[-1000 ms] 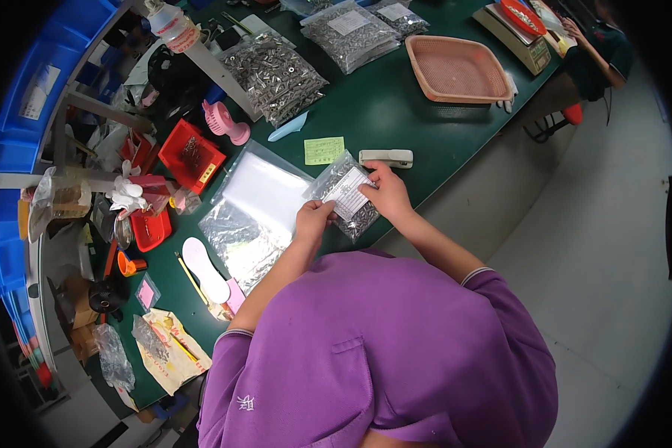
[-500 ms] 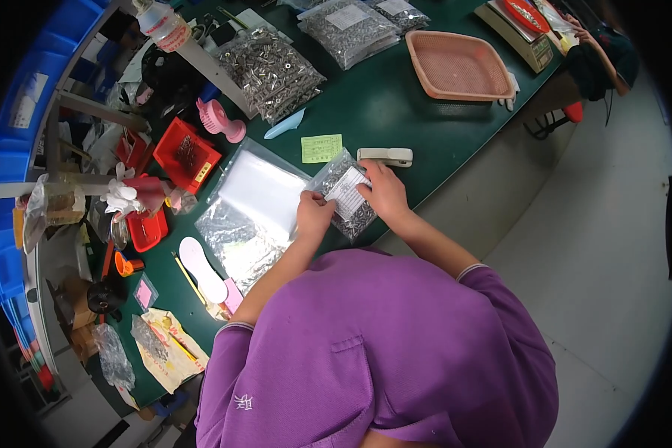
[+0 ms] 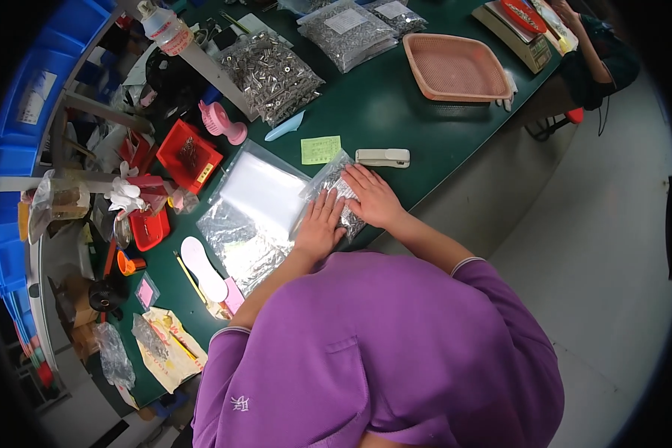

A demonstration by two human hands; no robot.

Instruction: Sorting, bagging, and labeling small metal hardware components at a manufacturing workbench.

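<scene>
Now your left hand (image 3: pixel 319 224) and right hand (image 3: pixel 373 198) press flat, fingers spread, on the small clear bag (image 3: pixel 334 193) near the green surface's (image 3: pixel 396 112) front edge. The stapler (image 3: pixel 382 157) lies just beyond, open green room between it and the pink tray (image 3: pixel 455 67).

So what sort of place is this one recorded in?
Probably a small-parts packing bench in a workshop or factory. Both hands, left and right, press a clear plastic bag of small metal parts on a green table, with bigger bags of metal hardware, blue storage bins and a weighing scale around.
</scene>
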